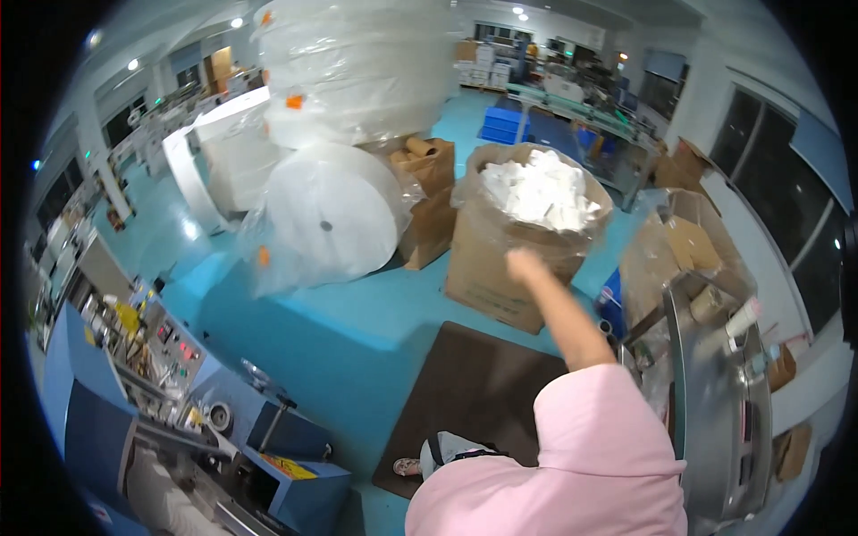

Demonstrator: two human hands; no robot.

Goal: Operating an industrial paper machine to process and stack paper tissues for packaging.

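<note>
My right hand (pixel 525 265) reaches forward at the end of an outstretched arm, in front of the near side of a large cardboard box (pixel 492 259). It looks compact and blurred, so its fingers cannot be made out, nor whether they touch the box. The box is lined with clear plastic and heaped with small white folded pieces (pixel 541 189), whose exact kind is unclear. A pink sleeve (pixel 608 415) covers my upper arm. My left hand is out of view.
Big white rolls (pixel 335 214) in plastic wrap stand ahead, beside a brown paper bag (pixel 429 196). A blue machine (pixel 304 491) is at lower left, a metal-topped table (pixel 710 420) at right. A dark mat (pixel 474 380) lies underfoot. Blue crates (pixel 503 125) stand farther back.
</note>
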